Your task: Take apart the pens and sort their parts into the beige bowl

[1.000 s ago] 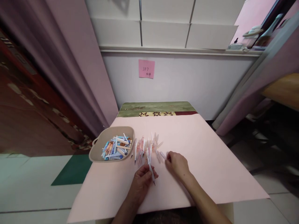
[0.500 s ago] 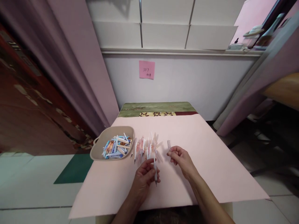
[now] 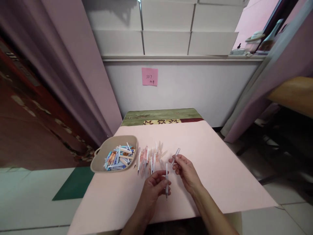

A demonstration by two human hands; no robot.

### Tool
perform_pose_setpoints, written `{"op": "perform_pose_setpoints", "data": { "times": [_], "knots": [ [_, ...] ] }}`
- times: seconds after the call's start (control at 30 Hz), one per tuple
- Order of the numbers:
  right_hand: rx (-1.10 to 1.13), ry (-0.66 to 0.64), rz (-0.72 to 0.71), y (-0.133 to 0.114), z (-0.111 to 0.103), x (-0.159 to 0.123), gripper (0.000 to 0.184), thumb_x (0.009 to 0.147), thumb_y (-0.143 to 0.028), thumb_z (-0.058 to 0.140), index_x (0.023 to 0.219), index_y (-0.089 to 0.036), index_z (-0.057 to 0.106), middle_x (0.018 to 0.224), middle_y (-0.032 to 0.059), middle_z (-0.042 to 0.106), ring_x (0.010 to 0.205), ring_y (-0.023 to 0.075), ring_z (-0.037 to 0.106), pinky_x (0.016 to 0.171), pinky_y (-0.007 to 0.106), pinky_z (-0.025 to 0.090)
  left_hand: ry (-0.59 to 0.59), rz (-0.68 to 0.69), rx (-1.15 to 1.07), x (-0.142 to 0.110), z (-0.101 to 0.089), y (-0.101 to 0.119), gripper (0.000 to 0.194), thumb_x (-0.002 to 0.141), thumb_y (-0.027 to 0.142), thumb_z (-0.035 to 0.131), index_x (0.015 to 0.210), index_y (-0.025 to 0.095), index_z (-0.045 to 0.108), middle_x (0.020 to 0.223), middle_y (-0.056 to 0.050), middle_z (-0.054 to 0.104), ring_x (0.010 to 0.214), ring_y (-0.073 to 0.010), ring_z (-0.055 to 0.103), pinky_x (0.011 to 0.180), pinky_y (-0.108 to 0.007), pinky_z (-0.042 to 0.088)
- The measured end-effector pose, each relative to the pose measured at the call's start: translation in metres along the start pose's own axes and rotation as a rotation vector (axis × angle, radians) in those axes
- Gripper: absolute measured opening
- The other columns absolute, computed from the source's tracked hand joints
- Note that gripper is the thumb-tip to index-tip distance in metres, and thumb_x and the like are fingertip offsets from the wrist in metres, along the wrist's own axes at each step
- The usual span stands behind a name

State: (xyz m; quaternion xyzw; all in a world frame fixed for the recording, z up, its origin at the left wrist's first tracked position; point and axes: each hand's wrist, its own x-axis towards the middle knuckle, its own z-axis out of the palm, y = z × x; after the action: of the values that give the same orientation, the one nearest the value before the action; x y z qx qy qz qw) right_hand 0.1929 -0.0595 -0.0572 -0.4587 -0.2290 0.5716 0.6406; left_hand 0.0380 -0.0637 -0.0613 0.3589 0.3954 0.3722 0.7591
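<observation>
Upright in my left hand is a pen's front half, pinched between thumb and fingers, its tip downward and a thin white refill standing up from it. To its right, my right hand pinches a clear pen barrel that leans to the upper right. The two pieces are apart, a short way above the table. Just beyond my left hand lies a loose heap of pen parts, mostly clear, pink and white pieces. My left fingers partly cover its near side.
A beige basket stands left of the heap with many blue, white and orange pen pieces inside. Pale pink paper covers most of the table. Behind it rises a white wall with a pink note.
The barrel in my right hand has tilted from nearly upright to leaning right. My left hand has shifted slightly right with its pen half, nearer my right hand. The view has moved a little.
</observation>
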Motion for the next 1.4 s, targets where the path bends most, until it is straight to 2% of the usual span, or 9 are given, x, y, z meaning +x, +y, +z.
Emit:
{"op": "perform_pose_setpoints", "data": {
  "times": [0.37, 0.9, 1.1, 1.23, 1.4],
  "knots": [
    [0.092, -0.038, 0.035, 0.002, 0.003, -0.004, 0.029, 0.070, -0.040, 0.074, 0.077, -0.016, 0.061, 0.078, 0.0033, 0.068, 0.050, 0.0056, 0.045, 0.043, 0.018, 0.028, -0.049, -0.012, 0.063, -0.008, 0.009, -0.001, 0.036, 0.065, 0.031, 0.077, 0.095, 0.015, 0.065, 0.068, -0.003, 0.064, 0.054, -0.0131, 0.058, 0.055, -0.029, 0.049],
    [0.022, -0.067, 0.013, 0.006, 0.000, -0.004, 0.028, 0.072, -0.039, 0.074, 0.080, -0.015, 0.063, 0.075, 0.0024, 0.067, 0.045, 0.0029, 0.040, 0.042, 0.017, 0.026, -0.072, -0.041, 0.047, -0.009, 0.010, 0.000, 0.035, 0.066, 0.028, 0.076, 0.095, 0.014, 0.063, 0.068, -0.002, 0.064, 0.054, -0.0131, 0.058, 0.056, -0.030, 0.049],
    [-0.022, -0.168, 0.052, 0.004, 0.001, -0.006, 0.030, 0.072, -0.039, 0.074, 0.083, -0.014, 0.063, 0.072, 0.0032, 0.067, 0.044, 0.0030, 0.041, 0.041, 0.017, 0.023, -0.082, -0.070, -0.037, -0.010, 0.010, 0.006, 0.037, 0.065, 0.028, 0.077, 0.096, 0.013, 0.064, 0.069, -0.004, 0.066, 0.055, -0.0134, 0.058, 0.056, -0.029, 0.049],
    [-0.049, -0.235, 0.068, -0.001, 0.003, -0.009, 0.026, 0.074, -0.037, 0.072, 0.082, -0.014, 0.062, 0.072, 0.0030, 0.067, 0.039, 0.0011, 0.034, 0.038, 0.018, 0.015, -0.076, -0.106, -0.079, -0.012, 0.009, 0.011, 0.034, 0.065, 0.027, 0.077, 0.093, 0.012, 0.065, 0.070, -0.006, 0.067, 0.054, -0.0132, 0.059, 0.056, -0.029, 0.050],
    [-0.020, -0.272, 0.077, -0.004, 0.007, -0.011, 0.024, 0.075, -0.036, 0.071, 0.077, -0.014, 0.062, 0.073, 0.0011, 0.064, 0.040, 0.0003, 0.029, 0.039, 0.019, 0.012, -0.083, -0.100, -0.088, -0.013, 0.010, 0.016, 0.028, 0.066, 0.026, 0.077, 0.087, 0.011, 0.066, 0.071, -0.007, 0.068, 0.055, -0.0134, 0.059, 0.056, -0.029, 0.050]
  ]
}}
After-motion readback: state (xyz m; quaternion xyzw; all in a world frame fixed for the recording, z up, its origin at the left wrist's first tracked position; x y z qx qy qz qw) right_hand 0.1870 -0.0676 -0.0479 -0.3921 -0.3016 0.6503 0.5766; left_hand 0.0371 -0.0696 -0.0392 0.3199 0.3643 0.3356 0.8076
